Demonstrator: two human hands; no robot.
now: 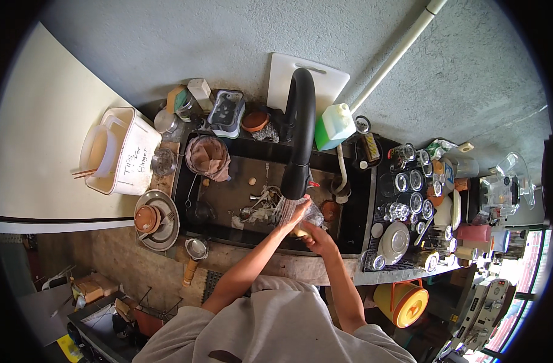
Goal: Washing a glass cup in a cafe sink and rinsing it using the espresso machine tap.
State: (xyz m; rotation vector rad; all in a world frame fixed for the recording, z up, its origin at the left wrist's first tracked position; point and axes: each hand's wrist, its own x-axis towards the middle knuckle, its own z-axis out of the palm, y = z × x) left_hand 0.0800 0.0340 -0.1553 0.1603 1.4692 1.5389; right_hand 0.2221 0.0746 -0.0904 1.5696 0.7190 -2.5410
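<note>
Water sprays from the black faucet (301, 139) over my left hand (299, 212), which is closed on a clear container (314, 216) above the dark sink (237, 181). Just nearer to me, my right hand (320, 241) is closed around a small pale-yellow piece that looks like a sponge (300, 232), against the container's near side. Glare and water blur the container's exact shape. Below and left of my hands, several spoons and other utensils (261, 202) lie in the sink. A terracotta-coloured bowl (330, 210) sits in its right part.
A rack mat of upturned glasses (402, 181) and a white plate (394, 239) stands at the right. Behind the sink are a green soap jug (335, 127) and a white cutting board (282, 72). Stacked dishes (167, 236) and a white bin (131, 154) stand left.
</note>
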